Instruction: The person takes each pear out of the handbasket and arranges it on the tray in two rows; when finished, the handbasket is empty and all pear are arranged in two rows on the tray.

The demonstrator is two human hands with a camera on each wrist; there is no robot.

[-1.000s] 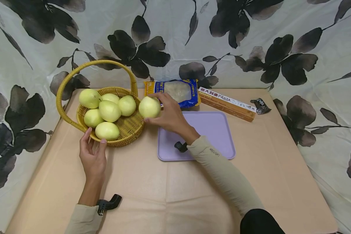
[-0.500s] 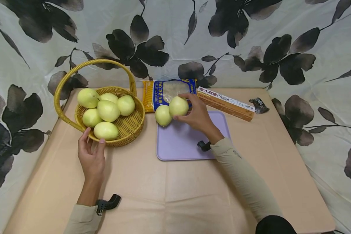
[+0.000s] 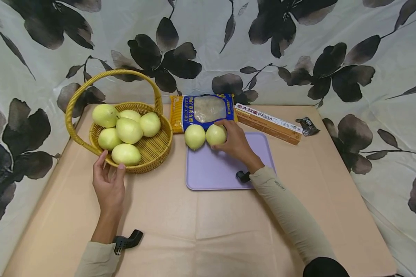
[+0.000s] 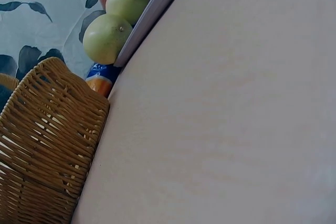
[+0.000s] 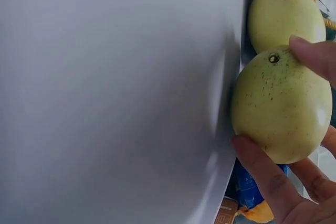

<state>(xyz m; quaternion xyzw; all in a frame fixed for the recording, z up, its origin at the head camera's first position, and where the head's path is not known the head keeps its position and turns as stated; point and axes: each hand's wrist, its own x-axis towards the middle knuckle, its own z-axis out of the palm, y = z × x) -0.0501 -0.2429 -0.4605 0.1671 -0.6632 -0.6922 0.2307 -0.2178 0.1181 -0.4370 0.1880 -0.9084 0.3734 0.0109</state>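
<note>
Right hand (image 3: 235,143) grips melon (image 3: 215,134), scar (image 5: 274,57) nearward, long axis unclear; left hand (image 3: 109,186) touches basket (image 3: 156,150).

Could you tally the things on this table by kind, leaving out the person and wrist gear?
Yellow woven basket with a tall handle: 1
Flat lilac rectangular tray: 1
Pale green round fruits: 8 visible (6 in the basket, 2 at the tray)
Blue-and-yellow plastic bag: 1
Long orange-brown box: 1
Small black packet: 1
Total: 13

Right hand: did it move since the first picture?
Yes, the right hand moved rightward from the basket in the head view, bringing a fruit along.
</note>
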